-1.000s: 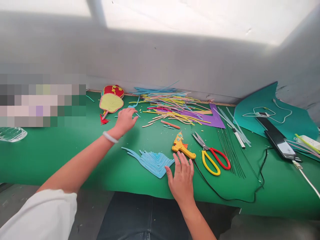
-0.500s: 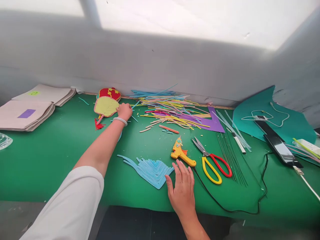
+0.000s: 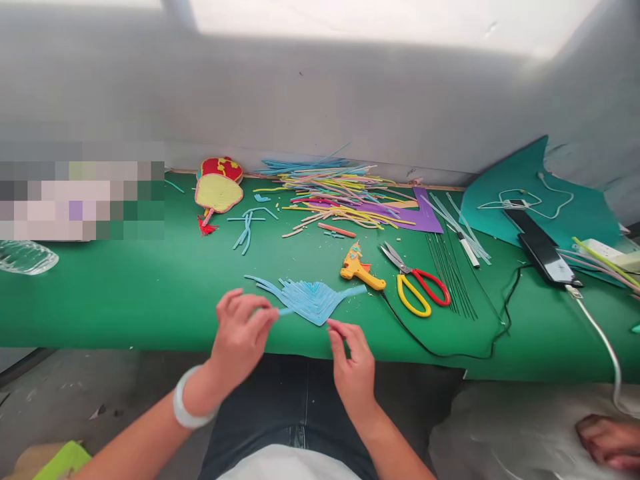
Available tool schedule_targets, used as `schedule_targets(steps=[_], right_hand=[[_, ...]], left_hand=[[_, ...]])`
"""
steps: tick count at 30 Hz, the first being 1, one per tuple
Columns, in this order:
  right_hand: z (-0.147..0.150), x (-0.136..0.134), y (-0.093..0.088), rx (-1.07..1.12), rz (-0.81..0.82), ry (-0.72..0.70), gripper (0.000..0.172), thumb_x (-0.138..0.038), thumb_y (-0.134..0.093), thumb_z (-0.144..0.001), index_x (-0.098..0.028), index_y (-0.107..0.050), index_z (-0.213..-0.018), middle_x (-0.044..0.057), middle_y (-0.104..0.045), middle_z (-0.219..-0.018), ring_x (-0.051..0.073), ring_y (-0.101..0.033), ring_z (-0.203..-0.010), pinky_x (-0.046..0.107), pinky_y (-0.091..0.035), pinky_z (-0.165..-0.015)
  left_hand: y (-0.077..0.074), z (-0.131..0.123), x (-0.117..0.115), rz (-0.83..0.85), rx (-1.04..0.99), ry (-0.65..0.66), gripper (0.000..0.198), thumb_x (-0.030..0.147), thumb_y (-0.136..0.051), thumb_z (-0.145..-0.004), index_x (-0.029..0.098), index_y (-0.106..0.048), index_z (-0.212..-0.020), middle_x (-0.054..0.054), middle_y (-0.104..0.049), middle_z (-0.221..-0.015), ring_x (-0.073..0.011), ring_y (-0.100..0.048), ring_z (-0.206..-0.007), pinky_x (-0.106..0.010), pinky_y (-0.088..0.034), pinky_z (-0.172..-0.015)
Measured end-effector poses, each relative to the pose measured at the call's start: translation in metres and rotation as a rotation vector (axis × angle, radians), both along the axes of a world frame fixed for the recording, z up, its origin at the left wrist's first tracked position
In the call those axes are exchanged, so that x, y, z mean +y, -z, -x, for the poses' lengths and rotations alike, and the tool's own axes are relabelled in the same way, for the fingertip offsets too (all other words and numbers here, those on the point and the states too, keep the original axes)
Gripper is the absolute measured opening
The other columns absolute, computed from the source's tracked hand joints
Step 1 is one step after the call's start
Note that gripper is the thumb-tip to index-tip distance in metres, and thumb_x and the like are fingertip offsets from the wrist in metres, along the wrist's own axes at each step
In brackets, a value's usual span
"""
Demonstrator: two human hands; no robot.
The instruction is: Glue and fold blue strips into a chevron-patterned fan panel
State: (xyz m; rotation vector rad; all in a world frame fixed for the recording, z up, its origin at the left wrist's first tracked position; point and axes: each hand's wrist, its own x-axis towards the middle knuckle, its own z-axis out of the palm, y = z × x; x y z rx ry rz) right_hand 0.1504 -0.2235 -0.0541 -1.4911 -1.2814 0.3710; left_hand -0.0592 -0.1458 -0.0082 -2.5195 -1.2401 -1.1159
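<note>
My left hand (image 3: 241,340) is pinched on a short blue pipe cleaner (image 3: 285,311), held over the front of the green table. Close to it lies a blue wing-like piece (image 3: 313,301) made of pipe cleaners set side by side in a V, with loose ends at both upper corners. My right hand (image 3: 354,360) is at that piece's lower tip, thumb and fingertips drawn together; whether anything is between them is too small to make out. Several loose blue pipe cleaners (image 3: 245,229) lie behind my left hand.
A yellow glue gun (image 3: 361,268) and scissors (image 3: 413,277) lie right of the piece; a black cord runs along the front. Behind are a pipe cleaner heap (image 3: 340,193), a yellow fan-shaped piece (image 3: 219,193), green wires (image 3: 450,277) and a phone (image 3: 550,257). Part of another person (image 3: 610,440) shows lower right.
My left hand has come back from the loose blue pipe cleaners to the front, now with one in it. My right hand has moved toward the wing-like piece's tip, its fingers now drawn together.
</note>
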Motion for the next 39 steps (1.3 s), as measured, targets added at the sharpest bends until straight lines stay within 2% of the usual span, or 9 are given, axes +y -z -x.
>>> schedule_targets(steps=[3,6,14,18,20,22,25,27,39], right_hand=[[0.025,-0.016,-0.004,0.491,0.273,-0.138,0.037,-0.054,-0.06,-0.092,-0.021,-0.072,-0.101,0.007,-0.072,-0.087,0.018,-0.069,-0.074,0.031,-0.058,-0.066],[0.035,-0.017,-0.006,0.797,0.391,-0.107,0.045,-0.062,-0.071,-0.079,-0.018,-0.071,-0.086,0.005,-0.071,-0.075,0.017,-0.067,-0.064,0.028,-0.057,-0.057],[0.037,-0.007,-0.011,1.006,0.477,-0.098,0.051,-0.063,-0.082,-0.063,-0.016,-0.065,-0.073,0.001,-0.067,-0.067,0.012,-0.063,-0.054,0.022,-0.053,-0.043],[0.037,-0.004,-0.012,1.035,0.44,-0.05,0.049,-0.061,-0.081,-0.067,-0.017,-0.061,-0.073,-0.002,-0.063,-0.065,0.01,-0.061,-0.048,0.021,-0.051,-0.039],[0.036,-0.002,-0.012,1.044,0.407,-0.017,0.048,-0.06,-0.081,-0.067,-0.017,-0.06,-0.072,-0.004,-0.062,-0.064,0.01,-0.06,-0.046,0.021,-0.051,-0.039],[0.034,-0.001,-0.013,1.049,0.386,0.002,0.047,-0.058,-0.082,-0.067,-0.017,-0.059,-0.071,-0.005,-0.06,-0.062,0.009,-0.059,-0.045,0.021,-0.051,-0.04],[0.035,-0.001,-0.014,1.056,0.386,-0.001,0.044,-0.056,-0.082,-0.068,-0.018,-0.059,-0.072,-0.005,-0.06,-0.062,0.009,-0.058,-0.045,0.021,-0.051,-0.041],[0.037,-0.003,-0.014,1.061,0.394,-0.015,0.044,-0.055,-0.082,-0.068,-0.018,-0.06,-0.072,-0.005,-0.06,-0.063,0.008,-0.057,-0.045,0.021,-0.051,-0.042],[0.043,-0.011,-0.014,0.996,0.444,-0.099,0.043,-0.056,-0.079,-0.069,-0.018,-0.06,-0.07,-0.004,-0.06,-0.059,0.009,-0.057,-0.047,0.021,-0.049,-0.042]], left_hand=[[0.015,-0.011,-0.042,-0.032,0.076,0.06,0.024,0.005,-0.055,-0.091,0.026,-0.065,-0.096,-0.003,-0.07,-0.09,-0.0187,-0.064,-0.089,-0.047,-0.038,-0.103],[0.024,-0.016,-0.055,-0.035,0.121,0.027,0.024,0.004,-0.053,-0.091,0.024,-0.066,-0.096,-0.004,-0.07,-0.091,-0.0198,-0.064,-0.091,-0.048,-0.037,-0.103],[0.026,-0.015,-0.05,-0.085,0.15,0.024,0.031,-0.001,-0.054,-0.088,0.025,-0.068,-0.097,-0.005,-0.069,-0.092,-0.0202,-0.064,-0.092,-0.048,-0.036,-0.106],[0.028,-0.02,-0.06,-0.031,-0.106,-0.048,0.027,0.012,-0.066,-0.088,0.027,-0.066,-0.11,-0.007,-0.069,-0.1,-0.0219,-0.064,-0.095,-0.047,-0.043,-0.102],[0.03,-0.024,-0.069,0.109,-0.34,-0.069,0.017,0.02,-0.068,-0.088,0.027,-0.066,-0.103,-0.005,-0.069,-0.093,-0.0211,-0.064,-0.089,-0.04,-0.05,-0.088],[0.031,-0.03,-0.077,0.428,-0.549,-0.073,0.004,0.029,-0.065,-0.09,0.027,-0.066,-0.087,-0.002,-0.066,-0.08,-0.0188,-0.062,-0.076,-0.034,-0.051,-0.072],[0.03,-0.042,-0.079,1.016,-0.865,-0.079,0.022,0.045,-0.071,-0.082,0.023,-0.068,-0.082,-0.002,-0.066,-0.075,-0.0167,-0.061,-0.067,-0.03,-0.049,-0.061],[0.028,-0.05,-0.076,1.248,-1.013,-0.061,0.037,0.052,-0.077,-0.073,0.021,-0.069,-0.091,-0.002,-0.067,-0.074,-0.0157,-0.06,-0.061,-0.028,-0.048,-0.054],[0.029,-0.054,-0.062,1.285,-1.182,-0.044,0.042,0.055,-0.078,-0.069,0.018,-0.061,-0.07,-0.002,-0.067,-0.067,-0.0118,-0.059,-0.055,-0.027,-0.052,-0.056]])
